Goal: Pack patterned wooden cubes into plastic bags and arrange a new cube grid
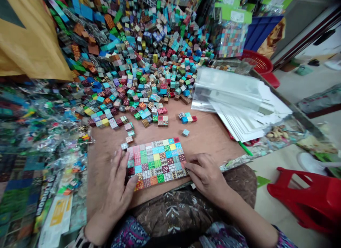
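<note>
A rectangular grid of small patterned cubes [157,162] lies flat on the brown board, its rows packed close together. My left hand [118,182] rests along the grid's left side, fingers stretched out and thumb apart, the thumb over its lower left corner. At the right edge, my right hand [206,173] has bent fingers pressed together with their tips against the end cubes; whether they pinch anything is hidden. Beyond the left fingertips sits a loose checked cube [124,146]. A single pale blue cube [185,133] lies behind the grid, near a small cluster of cubes [187,117].
A large heap of cubes [138,63] spreads across the back. Clear plastic sleeves [226,88] lie over white sheets [239,123] at the right, near a green pen [245,148]. Plastic-wrapped pieces [53,120] crowd the left. A red stool [306,198] stands right.
</note>
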Tool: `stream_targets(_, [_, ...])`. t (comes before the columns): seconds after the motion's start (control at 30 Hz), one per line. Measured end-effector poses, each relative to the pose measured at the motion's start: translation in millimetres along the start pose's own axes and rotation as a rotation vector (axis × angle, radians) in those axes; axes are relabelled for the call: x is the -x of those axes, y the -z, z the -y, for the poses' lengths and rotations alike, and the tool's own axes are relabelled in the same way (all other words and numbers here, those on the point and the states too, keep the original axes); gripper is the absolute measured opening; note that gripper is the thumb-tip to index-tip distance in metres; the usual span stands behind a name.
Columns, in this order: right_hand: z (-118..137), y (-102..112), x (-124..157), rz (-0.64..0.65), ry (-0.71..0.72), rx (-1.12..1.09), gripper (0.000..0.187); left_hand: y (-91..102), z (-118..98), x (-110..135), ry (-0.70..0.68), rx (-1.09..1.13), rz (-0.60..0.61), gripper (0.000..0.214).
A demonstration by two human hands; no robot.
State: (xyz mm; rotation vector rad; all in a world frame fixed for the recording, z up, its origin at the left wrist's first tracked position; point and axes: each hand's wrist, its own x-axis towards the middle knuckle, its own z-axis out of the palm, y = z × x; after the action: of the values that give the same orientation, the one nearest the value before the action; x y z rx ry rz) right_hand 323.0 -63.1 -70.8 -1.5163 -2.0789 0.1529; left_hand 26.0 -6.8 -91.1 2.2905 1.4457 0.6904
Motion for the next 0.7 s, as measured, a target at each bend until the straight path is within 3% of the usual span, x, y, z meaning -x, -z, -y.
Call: stream_targets(0.7, [-9.2, -7.1, -18.8, -0.010, -0.061, -0.026, 0.027, -1.9, 4.1, 0.9, 0.009, 0.031, 0.001, 0.062])
